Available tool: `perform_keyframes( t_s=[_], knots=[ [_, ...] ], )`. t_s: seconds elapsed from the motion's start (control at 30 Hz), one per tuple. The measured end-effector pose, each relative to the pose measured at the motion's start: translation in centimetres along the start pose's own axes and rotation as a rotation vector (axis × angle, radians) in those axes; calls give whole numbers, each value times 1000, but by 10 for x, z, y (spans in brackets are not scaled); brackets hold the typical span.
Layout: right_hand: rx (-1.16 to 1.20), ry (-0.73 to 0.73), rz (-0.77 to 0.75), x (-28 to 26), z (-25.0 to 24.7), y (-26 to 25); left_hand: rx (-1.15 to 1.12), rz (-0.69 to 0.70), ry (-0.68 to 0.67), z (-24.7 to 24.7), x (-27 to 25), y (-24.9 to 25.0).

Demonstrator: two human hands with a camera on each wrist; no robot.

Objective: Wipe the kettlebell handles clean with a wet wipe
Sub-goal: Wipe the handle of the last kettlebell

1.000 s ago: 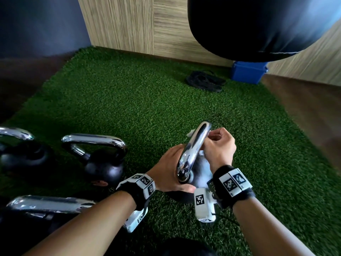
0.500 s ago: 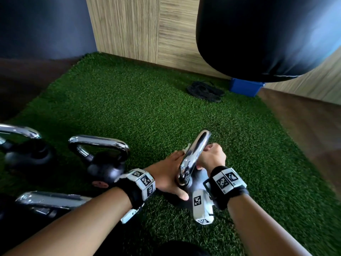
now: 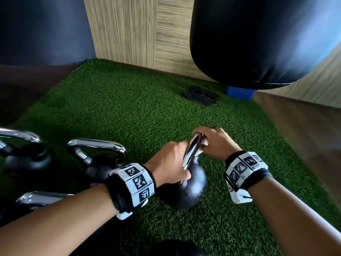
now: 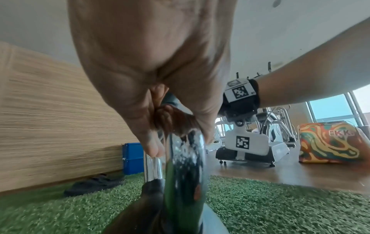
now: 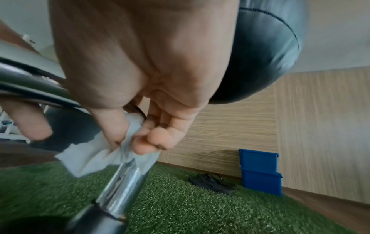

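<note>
A black kettlebell (image 3: 186, 189) with a chrome handle (image 3: 191, 152) stands on green turf in the head view. My left hand (image 3: 171, 165) grips the near side of that handle, the thumb down by its base. My right hand (image 3: 214, 143) wraps a white wet wipe (image 3: 202, 146) round the far end of the handle. The right wrist view shows the wet wipe (image 5: 104, 152) pinched between thumb and fingers against the chrome post (image 5: 122, 182). The left wrist view shows my left fingers (image 4: 152, 142) curled on the chrome handle (image 4: 184, 166).
More chrome-handled kettlebells (image 3: 99, 159) stand at the left. A black punching bag (image 3: 258, 39) hangs at the upper right. Dark sandals (image 3: 201, 96) and blue bins (image 3: 239, 92) lie by the wooden wall. Wood floor borders the turf (image 3: 129, 111) on the right.
My right hand has slid the wipe along the handle to its far end. The head camera has tilted, so the hands sit lower and the punching bag looms larger.
</note>
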State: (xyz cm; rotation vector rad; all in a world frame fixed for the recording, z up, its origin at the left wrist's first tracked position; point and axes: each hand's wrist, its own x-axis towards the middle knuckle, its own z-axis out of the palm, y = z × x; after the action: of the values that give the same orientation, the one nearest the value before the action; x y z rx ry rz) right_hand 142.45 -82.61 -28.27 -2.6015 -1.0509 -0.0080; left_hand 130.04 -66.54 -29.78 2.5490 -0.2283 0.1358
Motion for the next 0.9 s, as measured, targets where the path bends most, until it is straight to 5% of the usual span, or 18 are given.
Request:
perform_keyframes(
  t_s=[0.47, 0.63, 0.9],
  knots=[
    [49, 57, 266, -50, -1, -6, 307, 77, -333, -56, 51, -24],
    [53, 39, 376, -42, 5, -14, 321, 67, -223, -50, 43, -30],
    [15, -128, 660, -56, -45, -64, 101, -172, -39, -89, -25, 16]
  ],
)
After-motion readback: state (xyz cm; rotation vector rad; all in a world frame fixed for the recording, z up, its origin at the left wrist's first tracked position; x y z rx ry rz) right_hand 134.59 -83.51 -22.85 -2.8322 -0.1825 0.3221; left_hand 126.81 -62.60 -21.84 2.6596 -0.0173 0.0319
